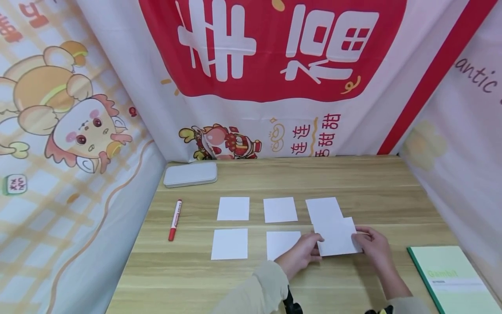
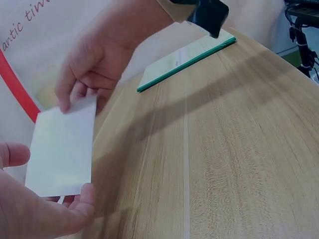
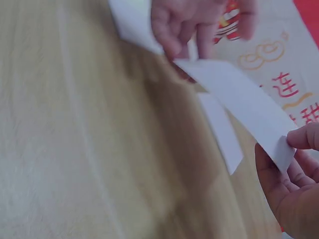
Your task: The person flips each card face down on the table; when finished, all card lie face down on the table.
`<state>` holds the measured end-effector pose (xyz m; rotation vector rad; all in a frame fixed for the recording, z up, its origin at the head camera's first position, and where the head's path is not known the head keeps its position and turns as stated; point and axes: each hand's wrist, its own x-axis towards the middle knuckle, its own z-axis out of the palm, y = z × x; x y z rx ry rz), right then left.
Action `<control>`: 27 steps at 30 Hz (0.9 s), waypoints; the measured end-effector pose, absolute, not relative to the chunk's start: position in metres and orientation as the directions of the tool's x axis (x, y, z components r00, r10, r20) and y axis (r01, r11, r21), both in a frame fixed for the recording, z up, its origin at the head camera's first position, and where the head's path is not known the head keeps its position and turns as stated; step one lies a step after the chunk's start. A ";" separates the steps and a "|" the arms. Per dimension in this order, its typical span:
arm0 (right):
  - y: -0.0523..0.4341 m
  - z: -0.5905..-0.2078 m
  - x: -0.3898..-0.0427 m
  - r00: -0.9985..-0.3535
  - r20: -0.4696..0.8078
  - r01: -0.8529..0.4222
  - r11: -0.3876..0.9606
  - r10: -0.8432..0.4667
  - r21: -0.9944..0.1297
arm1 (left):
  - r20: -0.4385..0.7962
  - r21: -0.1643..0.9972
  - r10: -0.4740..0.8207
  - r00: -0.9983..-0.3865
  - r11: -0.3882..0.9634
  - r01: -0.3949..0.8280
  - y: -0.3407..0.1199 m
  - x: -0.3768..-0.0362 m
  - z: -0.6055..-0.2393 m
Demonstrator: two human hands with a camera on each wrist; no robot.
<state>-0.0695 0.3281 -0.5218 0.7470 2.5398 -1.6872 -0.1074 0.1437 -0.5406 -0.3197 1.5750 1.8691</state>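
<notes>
Head view: both hands' grip (image 1: 300,255) (image 1: 372,246) on paper (image 1: 338,237)

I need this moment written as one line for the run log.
left hand: pinches paper card | right hand: pinches same card | card: lifted above table | five cards lie flat | red marker: untouched

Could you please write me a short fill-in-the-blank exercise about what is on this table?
1. Both hands, the left hand and the right hand, hold one white ____ above the table.
2. The marker lying left of the paper squares has a ____ cap.
3. The green booklet lies to the person's ____ side.
4. The grey case sits at the table's far-____ corner.

Missing words: paper sheet; red; right; left
</notes>
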 end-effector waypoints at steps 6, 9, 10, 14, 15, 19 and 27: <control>0.333 -0.547 -0.071 -0.887 -0.204 0.399 0.466 0.414 -0.790 | -0.580 0.783 0.324 -0.748 -0.032 -0.621 0.145 -0.105 -0.548; 0.332 -0.558 -0.072 -0.884 -0.208 0.417 0.502 0.419 -0.758 | -0.603 0.773 0.304 -0.738 -0.009 -0.635 0.145 -0.104 -0.551; 0.331 -0.562 -0.072 -0.881 -0.213 0.425 0.508 0.422 -0.750 | -0.608 0.770 0.298 -0.735 -0.002 -0.638 0.145 -0.104 -0.551; 0.329 -0.571 -0.075 -0.870 -0.222 0.446 0.511 0.441 -0.735 | -0.622 0.766 0.270 -0.735 0.018 -0.642 0.145 -0.106 -0.550; 0.328 -0.573 -0.076 -0.869 -0.219 0.448 0.514 0.444 -0.731 | -0.623 0.767 0.264 -0.737 0.019 -0.642 0.145 -0.106 -0.550; 0.329 -0.576 -0.079 -0.868 -0.200 0.446 0.538 0.453 -0.715 | -0.622 0.774 0.227 -0.750 0.026 -0.633 0.144 -0.107 -0.547; 0.324 -0.576 -0.076 -0.892 0.005 0.316 0.629 0.453 -0.710 | -0.511 0.847 0.307 -0.803 0.020 -0.531 0.117 -0.101 -0.534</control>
